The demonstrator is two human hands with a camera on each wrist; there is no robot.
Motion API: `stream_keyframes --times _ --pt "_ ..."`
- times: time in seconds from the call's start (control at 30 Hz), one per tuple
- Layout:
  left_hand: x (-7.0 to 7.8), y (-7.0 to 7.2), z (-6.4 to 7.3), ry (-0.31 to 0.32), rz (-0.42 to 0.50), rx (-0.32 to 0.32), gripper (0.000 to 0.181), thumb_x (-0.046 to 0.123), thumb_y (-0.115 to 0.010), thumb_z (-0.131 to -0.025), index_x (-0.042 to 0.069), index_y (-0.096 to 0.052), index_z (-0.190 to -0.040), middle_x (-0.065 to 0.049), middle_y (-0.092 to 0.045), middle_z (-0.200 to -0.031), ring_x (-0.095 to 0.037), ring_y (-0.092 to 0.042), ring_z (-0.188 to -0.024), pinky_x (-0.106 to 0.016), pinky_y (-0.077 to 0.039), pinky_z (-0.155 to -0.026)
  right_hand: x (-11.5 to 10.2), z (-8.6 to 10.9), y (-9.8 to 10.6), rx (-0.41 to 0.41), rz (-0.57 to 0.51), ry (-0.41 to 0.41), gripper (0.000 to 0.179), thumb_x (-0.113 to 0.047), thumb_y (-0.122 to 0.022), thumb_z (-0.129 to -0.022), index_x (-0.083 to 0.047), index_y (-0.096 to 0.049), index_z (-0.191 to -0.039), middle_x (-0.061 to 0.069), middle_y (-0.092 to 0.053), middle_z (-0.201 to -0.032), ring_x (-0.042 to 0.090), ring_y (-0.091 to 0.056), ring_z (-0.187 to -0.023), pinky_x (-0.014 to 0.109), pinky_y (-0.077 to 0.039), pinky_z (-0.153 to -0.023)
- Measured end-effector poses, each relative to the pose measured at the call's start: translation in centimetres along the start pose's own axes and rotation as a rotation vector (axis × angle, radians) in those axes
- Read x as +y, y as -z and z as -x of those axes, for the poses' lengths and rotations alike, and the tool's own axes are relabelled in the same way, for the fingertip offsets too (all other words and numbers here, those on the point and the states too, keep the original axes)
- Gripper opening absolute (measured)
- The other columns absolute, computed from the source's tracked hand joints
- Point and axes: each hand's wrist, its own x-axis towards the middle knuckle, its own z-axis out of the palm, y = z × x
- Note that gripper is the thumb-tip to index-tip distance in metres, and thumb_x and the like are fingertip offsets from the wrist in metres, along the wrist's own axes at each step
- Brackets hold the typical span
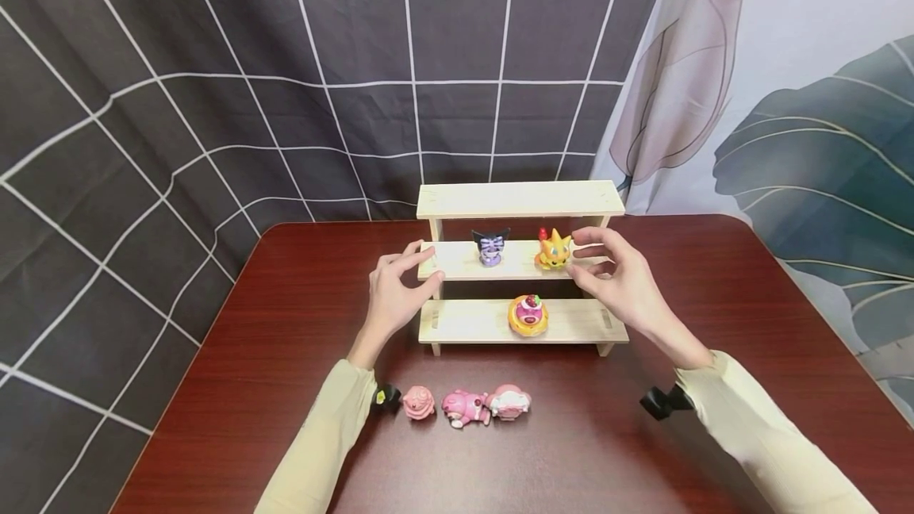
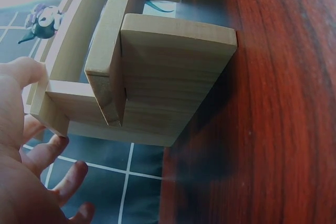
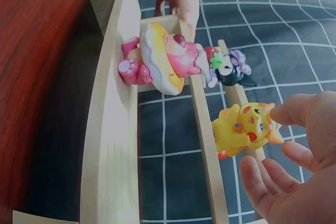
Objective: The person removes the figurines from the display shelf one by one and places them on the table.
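Note:
A three-tier wooden display rack [image 1: 521,201] stands on the table. My left hand [image 1: 400,292] holds the left end of its middle shelf, thumb at the front edge and the other fingers spread loosely. My right hand [image 1: 621,284] is beside a yellow figurine [image 1: 554,251] on that shelf's right part; its thumb and fingers are apart around the figurine's side without gripping it. A purple figurine with black pointed ears [image 1: 491,249] stands left of it. Below, on the lowest shelf, sits a pink figurine with a yellow ring [image 1: 528,316], its pink feet showing in the right wrist view.
In front of the rack, a round pink figurine [image 1: 418,403], a lying pink bear figurine [image 1: 464,407] and a pink-and-white figurine [image 1: 509,402] form a row on the red-brown table [image 1: 321,268]. Behind hangs a dark checked curtain [image 1: 457,30], with a leaf-patterned curtain [image 1: 678,86] to the right.

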Motion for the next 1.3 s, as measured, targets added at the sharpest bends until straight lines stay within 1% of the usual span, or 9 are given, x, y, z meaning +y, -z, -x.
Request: stream_keyframes --times 0.17,0.3,0.53,0.83,1.03,1.3 --pt "0.1 0.1 0.0 0.02 -0.003 -0.007 0.04 0.027 -0.081 -0.081 0.016 -0.076 -0.119 -0.006 -0.065 -0.131 -0.031 -0.054 -0.104 -0.051 -0.037 -0.088 0.3 -0.7 -0.3 -0.017 -0.008 -0.002 0.047 0.01 -0.074 -0.082 0.006 -0.058 -0.125 0.018 -0.062 -0.119 0.031 -0.063 -0.098 0.016 -0.051 -0.074" --pt "0.0 0.1 0.0 0.018 -0.003 -0.009 0.041 0.027 -0.082 -0.08 0.016 -0.076 -0.119 -0.005 -0.065 -0.131 -0.031 -0.054 -0.104 -0.051 -0.037 -0.088 0.4 -1.1 -0.5 -0.029 -0.008 -0.003 0.048 0.01 -0.075 -0.081 0.006 -0.058 -0.126 0.018 -0.063 -0.118 0.026 -0.062 -0.097 0.017 -0.051 -0.074" --pt "-0.1 0.1 -0.1 0.014 0.0 -0.008 0.041 0.028 -0.082 -0.08 0.017 -0.076 -0.12 -0.003 -0.065 -0.131 -0.029 -0.054 -0.103 -0.049 -0.037 -0.087 0.4 -1.6 -0.7 -0.064 0.012 0.0 0.051 0.006 -0.078 -0.081 0.003 -0.059 -0.128 0.019 -0.064 -0.119 0.028 -0.061 -0.1 0.019 -0.05 -0.075" --pt "0.0 0.2 0.0 0.027 0.002 -0.016 0.041 0.028 -0.081 -0.081 0.018 -0.076 -0.12 -0.003 -0.065 -0.132 -0.029 -0.053 -0.104 -0.05 -0.037 -0.088 0.3 -2.1 -1.0 -0.079 0.026 -0.003 0.046 0.007 -0.078 -0.08 0.003 -0.061 -0.123 0.018 -0.065 -0.114 0.026 -0.061 -0.093 0.019 -0.05 -0.073" --pt "-0.1 0.1 0.0 0.032 0.007 -0.017 0.041 0.028 -0.082 -0.081 0.018 -0.076 -0.12 -0.003 -0.065 -0.132 -0.029 -0.053 -0.104 -0.05 -0.036 -0.088 0.5 -2.2 -1.0 -0.088 0.033 -0.008 0.044 0.009 -0.077 -0.08 0.003 -0.062 -0.121 0.017 -0.064 -0.113 0.026 -0.061 -0.091 0.017 -0.05 -0.072" --pt "0.0 0.1 -0.1 0.038 -0.004 -0.023 0.041 0.029 -0.081 -0.081 0.018 -0.076 -0.12 -0.002 -0.064 -0.132 -0.029 -0.053 -0.104 -0.05 -0.036 -0.089 0.6 -2.4 -1.0 -0.086 0.043 0.01 0.042 0.009 -0.078 -0.079 0.003 -0.063 -0.118 0.017 -0.066 -0.109 0.026 -0.061 -0.089 0.016 -0.05 -0.071"
